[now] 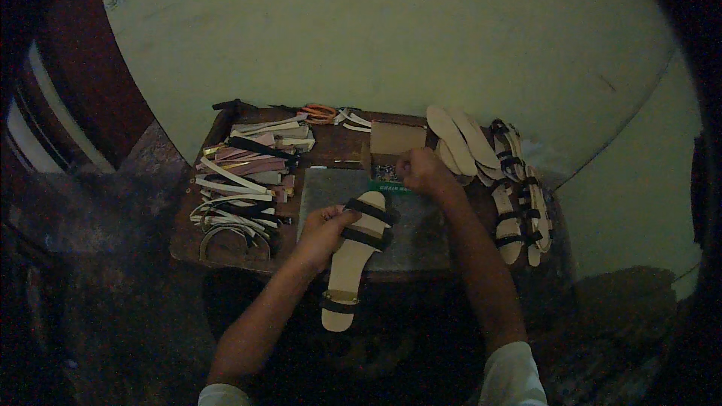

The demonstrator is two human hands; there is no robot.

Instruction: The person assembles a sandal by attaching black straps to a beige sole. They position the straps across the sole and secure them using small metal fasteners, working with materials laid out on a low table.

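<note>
Sitting at centre frame: a small dark wooden table [188, 244] is standing against a pale green wall [391, 37], dim floor lying below.
Work pad: a grey slab [414, 233] is lying mid-table.
Box: a brown cardboard box [395, 137] is sitting above the slab; small dark bits are showing at its foot, too small to tell.
Left of frame: cut straps [241, 180] are lying piled.
Right of frame: blank insoles [455, 139] and strapped sandals [519, 210] are lying in rows.
Left hand [323, 229]: is grasping a tan sandal sole [353, 259] with black straps, hanging over the table's near edge.
Right hand [423, 171]: is clenching by the box; contents hidden.
</note>
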